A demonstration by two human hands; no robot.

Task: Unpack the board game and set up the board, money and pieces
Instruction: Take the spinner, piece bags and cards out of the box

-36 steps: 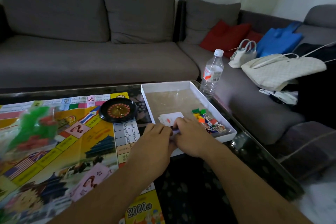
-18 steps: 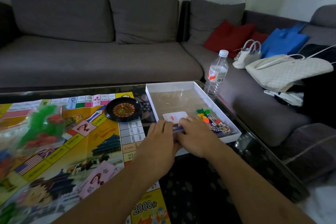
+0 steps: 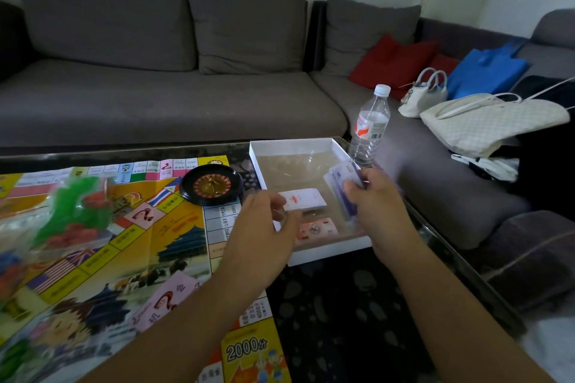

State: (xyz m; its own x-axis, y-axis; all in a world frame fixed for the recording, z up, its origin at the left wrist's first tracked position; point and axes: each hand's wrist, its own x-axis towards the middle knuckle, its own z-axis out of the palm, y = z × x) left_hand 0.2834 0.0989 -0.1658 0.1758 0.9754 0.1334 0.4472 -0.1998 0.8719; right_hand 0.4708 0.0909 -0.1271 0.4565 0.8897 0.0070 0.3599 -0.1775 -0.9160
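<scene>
Fingers of left hand pinch white card deck; right hand grips purple banknotes

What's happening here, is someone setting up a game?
Yes. A person is unpacking a board game at a coffee table. The left hand holds a small deck of cards and the right hand a stack of paper money, both over the open white box, where another card pack lies. The board is already unfolded, with a roulette wheel and a bag of green and red pieces on it.
</scene>
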